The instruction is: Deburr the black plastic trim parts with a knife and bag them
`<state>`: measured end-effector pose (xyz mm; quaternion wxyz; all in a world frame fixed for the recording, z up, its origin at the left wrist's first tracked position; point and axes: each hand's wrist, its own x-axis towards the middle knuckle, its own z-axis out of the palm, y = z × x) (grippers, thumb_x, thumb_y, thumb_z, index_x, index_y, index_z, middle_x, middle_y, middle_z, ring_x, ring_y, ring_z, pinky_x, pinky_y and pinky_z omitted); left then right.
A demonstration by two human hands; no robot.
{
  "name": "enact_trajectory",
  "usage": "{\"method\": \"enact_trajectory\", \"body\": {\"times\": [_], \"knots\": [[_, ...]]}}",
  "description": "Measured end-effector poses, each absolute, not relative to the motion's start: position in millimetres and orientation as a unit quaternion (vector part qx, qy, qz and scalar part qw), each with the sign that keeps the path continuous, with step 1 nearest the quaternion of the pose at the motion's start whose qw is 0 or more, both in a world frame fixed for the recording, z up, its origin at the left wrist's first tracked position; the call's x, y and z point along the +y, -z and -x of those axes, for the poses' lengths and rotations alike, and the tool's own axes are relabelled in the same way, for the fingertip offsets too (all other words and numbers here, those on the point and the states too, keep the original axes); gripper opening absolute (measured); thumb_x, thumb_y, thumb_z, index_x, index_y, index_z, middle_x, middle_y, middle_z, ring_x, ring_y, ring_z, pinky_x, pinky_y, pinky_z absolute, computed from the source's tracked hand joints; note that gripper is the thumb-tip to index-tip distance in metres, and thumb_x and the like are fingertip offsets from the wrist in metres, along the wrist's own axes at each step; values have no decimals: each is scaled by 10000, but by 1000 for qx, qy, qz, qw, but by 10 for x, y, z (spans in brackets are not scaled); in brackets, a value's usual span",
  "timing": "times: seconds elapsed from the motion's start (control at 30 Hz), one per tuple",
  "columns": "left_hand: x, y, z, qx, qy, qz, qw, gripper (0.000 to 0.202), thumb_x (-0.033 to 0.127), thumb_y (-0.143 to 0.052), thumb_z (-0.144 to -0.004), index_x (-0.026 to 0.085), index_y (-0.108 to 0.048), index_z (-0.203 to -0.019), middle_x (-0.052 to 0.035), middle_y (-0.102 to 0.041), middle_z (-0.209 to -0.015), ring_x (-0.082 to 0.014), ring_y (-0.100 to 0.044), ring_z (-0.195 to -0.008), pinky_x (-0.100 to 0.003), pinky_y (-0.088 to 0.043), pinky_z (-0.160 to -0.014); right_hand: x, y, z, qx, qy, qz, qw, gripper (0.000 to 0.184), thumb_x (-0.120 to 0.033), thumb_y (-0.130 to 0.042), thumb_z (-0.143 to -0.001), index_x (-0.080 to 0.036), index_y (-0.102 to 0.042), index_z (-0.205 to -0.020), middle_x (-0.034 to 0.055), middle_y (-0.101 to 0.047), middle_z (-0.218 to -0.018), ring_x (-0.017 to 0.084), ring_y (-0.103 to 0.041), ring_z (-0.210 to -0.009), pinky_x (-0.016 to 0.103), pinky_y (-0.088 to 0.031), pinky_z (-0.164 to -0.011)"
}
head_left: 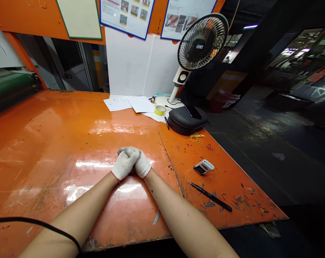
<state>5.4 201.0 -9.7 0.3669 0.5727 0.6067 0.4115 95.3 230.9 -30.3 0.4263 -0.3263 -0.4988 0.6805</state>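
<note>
My left hand [124, 165] and my right hand [142, 163], both in white knit gloves with red cuffs, are clasped together over the orange tabletop [57, 143]. Their fingers are folded around each other, with the thumbs on top. No object shows in either hand; the palms are hidden. To the right of my hands lie a black craft-knife-like pen tool [210, 196] and a small box with a clear cover [203, 167]. Dark slivers of scrap are scattered around the tool.
A white fan with a black cage [202, 42] stands at the back, near papers [142, 104], yellow tape [159, 110], a pen [167, 123] and a black zip case [185, 122] with a phone on it. A black cable [38, 221] crosses the lower left. The table's edge slopes down the right.
</note>
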Motion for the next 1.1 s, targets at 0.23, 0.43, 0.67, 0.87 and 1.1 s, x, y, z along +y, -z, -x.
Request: {"method": "enact_trajectory", "body": {"times": [0.23, 0.43, 0.67, 0.87, 1.1], "knots": [[2008, 102, -54, 604, -425, -560, 376, 477, 589, -588, -881, 143, -731, -791, -138, -742, -803, -320, -746, -846, -388, -610, -712, 2293, 292, -956, -489, -685, 334, 424, 535, -677, -770, -786, -157, -809, -905, 97, -766, -948, 243, -669, -862, 350, -548, -806], [1994, 90, -57, 592, -434, -554, 393, 455, 582, -630, -887, 151, -730, -780, -110, -723, -746, -308, -742, -844, -372, -610, -717, 2295, 291, -972, -504, -676, 356, 403, 602, -725, -736, -821, -145, -816, -956, 98, -760, -900, 243, -667, -834, 354, -552, -770], [1992, 99, -52, 597, -419, -556, 398, 463, 584, -576, -909, 160, -734, -811, -96, -717, -745, -274, -724, -772, -348, -585, -663, 2302, 287, -971, -503, -677, 357, 402, 602, -735, -741, -811, -146, -817, -910, 97, -742, -849, 240, -652, -783, 359, -551, -723], [1983, 65, -77, 618, -399, -541, 407, 522, 619, -523, -881, 142, -735, -882, -117, -714, -738, -306, -734, -761, -369, -582, -632, 2283, 263, -973, -495, -691, 343, 399, 590, -734, -745, -795, -148, -783, -850, 72, -684, -772, 196, -575, -676, 325, -486, -624], [1969, 1, -106, 620, -392, -556, 391, 570, 670, -471, -839, 153, -709, -823, -152, -733, -796, -332, -750, -811, -393, -610, -636, 2299, 304, -963, -495, -700, 335, 390, 607, -737, -730, -813, -136, -780, -882, 71, -696, -783, 172, -548, -655, 299, -463, -605]]}}
